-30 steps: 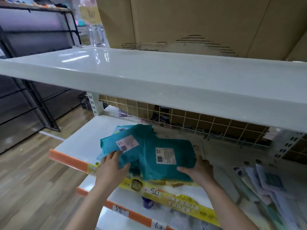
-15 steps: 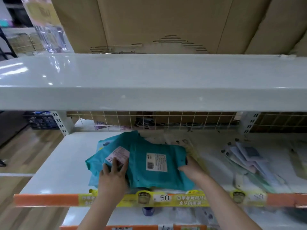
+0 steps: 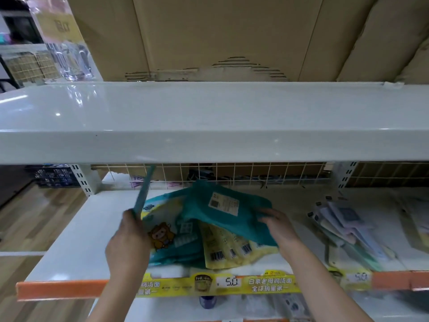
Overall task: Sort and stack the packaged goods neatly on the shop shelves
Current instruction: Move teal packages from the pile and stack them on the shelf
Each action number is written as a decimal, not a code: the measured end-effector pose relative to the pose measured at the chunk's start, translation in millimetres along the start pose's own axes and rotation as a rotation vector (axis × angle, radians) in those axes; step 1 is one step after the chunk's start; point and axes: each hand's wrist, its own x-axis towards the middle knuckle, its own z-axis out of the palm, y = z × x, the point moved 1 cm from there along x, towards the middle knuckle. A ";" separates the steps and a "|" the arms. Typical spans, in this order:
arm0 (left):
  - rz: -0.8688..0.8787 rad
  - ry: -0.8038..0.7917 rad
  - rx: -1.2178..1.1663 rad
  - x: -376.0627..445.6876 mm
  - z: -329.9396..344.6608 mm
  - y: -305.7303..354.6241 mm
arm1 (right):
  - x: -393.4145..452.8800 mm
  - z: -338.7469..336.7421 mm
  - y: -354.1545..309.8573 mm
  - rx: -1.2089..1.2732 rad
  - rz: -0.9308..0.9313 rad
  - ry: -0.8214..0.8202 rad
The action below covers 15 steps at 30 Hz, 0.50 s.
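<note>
Two bare hands are working a pile of teal packets (image 3: 185,231) on the middle white shelf (image 3: 76,240), pretty much centre of the view. Left hand (image 3: 128,240) is lifted off the pile with its fingers curled round the lower end of one teal packet (image 3: 144,191), which stands nearly on edge, tilted, so you only see it as a thin strip running up toward the underside of the upper shelf (image 3: 209,117). Right hand (image 3: 277,225) sits on the right side of the pile, fingers fairly straight and laid over the edge of the top packet (image 3: 222,210), the one with a white printed label facing up; can't tell if the thumb is hooked underneath. Below that top one, a packet with a little cartoon bear is face up on the left, and a few yellow backs with barcodes fan out toward the front edge. Along that edge runs an orange price strip (image 3: 60,290) with a yellow promo banner (image 3: 232,283) reading 5.0. Off to the right on the same shelf is a separate loose heap of pale flat packets (image 3: 348,226), well apart from the teal ones. Behind everything there's a white wire grid (image 3: 255,173), and up top some big cardboard boxes (image 3: 220,36) sit on the upper shelf beside clear plastic bottles (image 3: 69,61).
</note>
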 end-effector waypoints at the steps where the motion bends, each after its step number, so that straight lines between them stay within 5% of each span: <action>1: -0.053 0.033 -0.082 3.1 -3.9 -0.8 | -1.2 0.1 -3.2 0.015 -0.004 -0.020; 7: -0.021 0.161 -0.373 2.7 -15.6 13.6 | -7.9 5.3 -12.4 0.036 -0.047 -0.203; 15: -0.306 -0.084 -0.818 -7.1 4.0 15.6 | -25.3 -1.3 -47.1 -0.169 -0.425 -0.108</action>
